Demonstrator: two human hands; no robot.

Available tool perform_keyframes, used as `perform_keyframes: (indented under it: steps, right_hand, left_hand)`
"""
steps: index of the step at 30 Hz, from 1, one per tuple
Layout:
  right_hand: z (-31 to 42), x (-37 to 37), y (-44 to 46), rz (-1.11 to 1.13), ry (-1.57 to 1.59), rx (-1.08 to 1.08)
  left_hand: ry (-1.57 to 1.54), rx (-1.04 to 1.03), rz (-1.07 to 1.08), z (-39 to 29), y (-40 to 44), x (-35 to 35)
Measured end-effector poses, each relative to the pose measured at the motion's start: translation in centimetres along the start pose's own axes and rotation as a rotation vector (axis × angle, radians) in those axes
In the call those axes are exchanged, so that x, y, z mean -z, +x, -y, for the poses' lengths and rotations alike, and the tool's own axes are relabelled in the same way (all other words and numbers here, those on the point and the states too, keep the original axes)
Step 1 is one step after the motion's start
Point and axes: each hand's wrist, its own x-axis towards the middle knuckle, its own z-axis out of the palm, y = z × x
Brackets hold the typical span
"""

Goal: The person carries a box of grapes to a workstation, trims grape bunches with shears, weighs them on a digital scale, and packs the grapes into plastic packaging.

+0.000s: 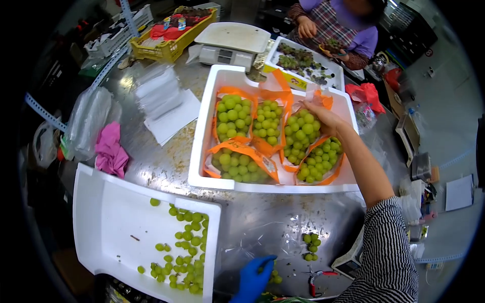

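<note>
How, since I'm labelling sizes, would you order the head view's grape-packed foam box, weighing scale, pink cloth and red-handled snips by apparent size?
1. Grape-packed foam box
2. Weighing scale
3. Pink cloth
4. Red-handled snips
No two look alike in size.

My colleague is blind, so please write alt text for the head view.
A bare right hand reaches into a white foam box of bagged green grapes, while the blue-gloved left hand is beside a few grapes on the metal table.

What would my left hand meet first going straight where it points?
Probably the small grape bunch on the metal table, to the right of your left hand; depth is unclear, so it might pass above.
</note>
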Motion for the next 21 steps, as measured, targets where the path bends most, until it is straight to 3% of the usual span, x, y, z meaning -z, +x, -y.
perform_keyframes:
  steps: [1, 4, 7, 9, 11, 12, 14, 15, 17, 21]
  right_hand:
    - [0.2, -0.1, 0.5, -0.01, -0.011, -0.022]
    - [2.5, -1.8, 0.1, -0.364, -0.641, 0.088]
    - [4.4, -7.9, -3.6, -0.57, -1.255, 0.598]
    - [3.3, -13.2, -4.1, -0.336, -0.995, 0.978]
    - [2.7, -18.4, -5.4, -0.061, -1.241, 0.908]
    - [1.9, -19.3, -4.9, -0.073, -1.273, 0.812]
    - [0.2, -20.3, -3.0, -0.094, -1.328, 0.629]
    - [-0.3, -20.0, -2.5, -0.099, -1.317, 0.681]
    - [-1.4, -18.1, -2.3, -0.1, -1.304, 0.777]
    - [-3.4, -14.8, -3.1, -0.334, -0.938, 0.908]
  left_hand:
    - [-0.001, 0.02, 0.009, -0.2, -0.1, 0.2]
    - [-0.023, 0.076, 0.03, -0.4, 0.0, 0.6]
    - [-0.059, 0.114, 0.021, -0.1, 0.1, 0.6]
    - [-0.046, 0.102, 0.02, 0.1, -0.1, 0.3]
    - [-0.043, 0.043, 0.023, -0.7, 0.0, -0.1]
    - [-0.03, 0.012, 0.026, -1.2, 0.0, 0.2]
    - [-0.137, 0.231, 0.116, -2.1, 0.1, 1.1]
    - [-0.194, 0.339, 0.157, -2.3, 0.1, 1.5]
    - [-0.189, 0.262, 0.127, -1.6, -0.1, 1.7]
    - [-0.104, 0.129, 0.123, -5.3, -0.1, 3.1]
